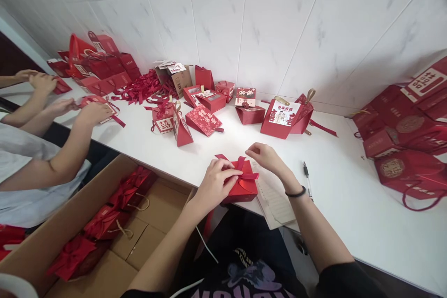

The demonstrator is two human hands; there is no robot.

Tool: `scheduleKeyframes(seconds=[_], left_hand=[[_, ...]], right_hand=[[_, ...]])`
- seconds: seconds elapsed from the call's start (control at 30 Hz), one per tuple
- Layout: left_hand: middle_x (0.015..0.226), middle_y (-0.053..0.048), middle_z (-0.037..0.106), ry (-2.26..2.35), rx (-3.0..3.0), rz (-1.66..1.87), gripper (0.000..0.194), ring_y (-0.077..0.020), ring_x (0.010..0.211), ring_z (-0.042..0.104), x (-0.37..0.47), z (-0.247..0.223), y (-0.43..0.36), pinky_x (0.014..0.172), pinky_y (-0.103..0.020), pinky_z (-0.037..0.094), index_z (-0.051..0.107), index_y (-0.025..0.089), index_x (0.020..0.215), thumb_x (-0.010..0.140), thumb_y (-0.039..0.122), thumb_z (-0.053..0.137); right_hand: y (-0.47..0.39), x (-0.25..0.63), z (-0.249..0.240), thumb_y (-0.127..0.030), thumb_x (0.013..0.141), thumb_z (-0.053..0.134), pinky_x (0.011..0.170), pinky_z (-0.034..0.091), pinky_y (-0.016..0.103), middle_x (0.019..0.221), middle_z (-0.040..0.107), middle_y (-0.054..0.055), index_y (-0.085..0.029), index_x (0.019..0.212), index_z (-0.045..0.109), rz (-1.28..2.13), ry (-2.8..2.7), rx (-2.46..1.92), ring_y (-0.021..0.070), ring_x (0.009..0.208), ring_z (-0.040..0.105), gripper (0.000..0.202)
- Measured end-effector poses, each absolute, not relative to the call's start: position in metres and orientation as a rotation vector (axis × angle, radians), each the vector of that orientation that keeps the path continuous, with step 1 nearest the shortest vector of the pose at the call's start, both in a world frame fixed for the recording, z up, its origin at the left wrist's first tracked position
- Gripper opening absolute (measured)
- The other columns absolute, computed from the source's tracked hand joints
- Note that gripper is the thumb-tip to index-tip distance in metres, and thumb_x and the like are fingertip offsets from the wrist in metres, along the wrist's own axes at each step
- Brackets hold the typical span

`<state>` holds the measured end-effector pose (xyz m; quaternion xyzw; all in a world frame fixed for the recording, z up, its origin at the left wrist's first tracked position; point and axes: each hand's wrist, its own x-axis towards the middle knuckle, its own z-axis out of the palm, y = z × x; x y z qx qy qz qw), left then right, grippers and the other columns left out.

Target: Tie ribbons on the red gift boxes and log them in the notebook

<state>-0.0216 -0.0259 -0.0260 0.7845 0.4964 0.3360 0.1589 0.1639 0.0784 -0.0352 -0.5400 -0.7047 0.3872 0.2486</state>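
Observation:
A small red gift box (246, 191) sits at the table's front edge before me, with a red ribbon (248, 176) across its top. My left hand (217, 179) rests over the box's left side, its thumb and fingers pinching the ribbon near the middle. Just beyond the box's right corner, my right hand (264, 156) is raised above the table with its fingers curled together. Whatever may be between those fingertips is too small to make out. A black band circles my right wrist.
A notepad (275, 202) and a pen (307, 174) lie to the right. Red boxes (394, 116) are piled far right; sample boxes (281, 116) line the wall. A ribbon heap (148, 86) lies left. Below, a carton (139, 237) holds red boxes. Other people's hands (96, 112) work at left.

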Motion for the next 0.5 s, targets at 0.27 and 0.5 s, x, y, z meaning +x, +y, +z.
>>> scheduleKeyframes(seconds=[0.27,0.5], left_hand=[[0.123,-0.005,0.053,1.398,2.111,1.095,0.037,-0.0191,0.117,0.048,-0.071,-0.018,0.015,0.105,-0.037,0.036,0.058,0.024,0.116,0.08,0.029,0.063],[0.145,-0.014,0.031,1.308,1.762,1.034,0.1,-0.0293,0.135,0.028,-0.104,-0.057,-0.019,0.111,-0.047,0.024,0.019,0.022,0.143,0.063,0.055,0.071]], right_hand=[[0.003,0.188,-0.023,-0.039,0.089,0.05,0.094,0.047,0.035,0.13,0.051,0.007,-0.022,0.132,0.044,1.293,-2.039,-0.993,0.0203,0.115,0.052,0.047],[-0.018,0.21,-0.033,-0.044,0.087,0.047,0.076,0.052,0.036,0.096,0.066,0.008,-0.019,0.1,0.062,1.054,-1.856,-1.283,0.0219,0.086,0.063,0.032]])
